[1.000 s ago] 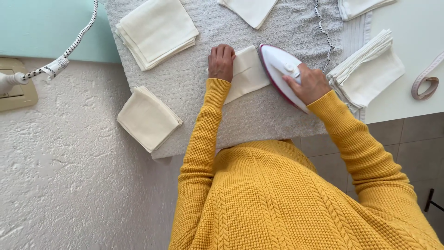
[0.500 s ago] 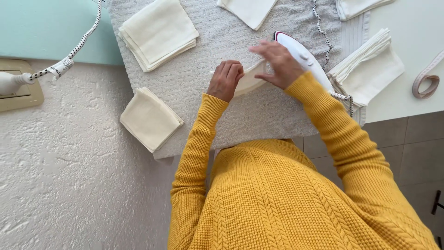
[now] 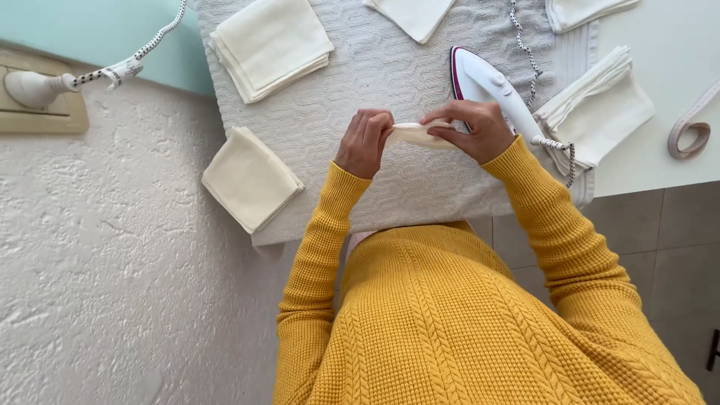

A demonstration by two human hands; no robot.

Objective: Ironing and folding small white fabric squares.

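Both hands hold one small cream cloth [image 3: 417,135] lifted just above the grey knitted ironing cover [image 3: 360,82]. My left hand [image 3: 364,142] pinches its left end, and my right hand [image 3: 472,129] pinches its right end. The cloth looks folded or bunched between the fingers. A white iron with a dark red edge [image 3: 487,86] stands on the cover just behind my right hand, with nobody holding it. Its speckled cord [image 3: 525,45] runs toward the far edge.
Folded cream cloths lie around: a stack [image 3: 270,45] at far left, one [image 3: 251,178] at the cover's near left corner, one [image 3: 411,13] at the far edge, a stack [image 3: 600,105] on the right. A tape loop [image 3: 688,131] lies on the white table. A wall plug [image 3: 34,88] sits left.
My right hand let go of the iron, which now stands behind it. Both hands took hold of the cream cloth and lifted it off the cover.
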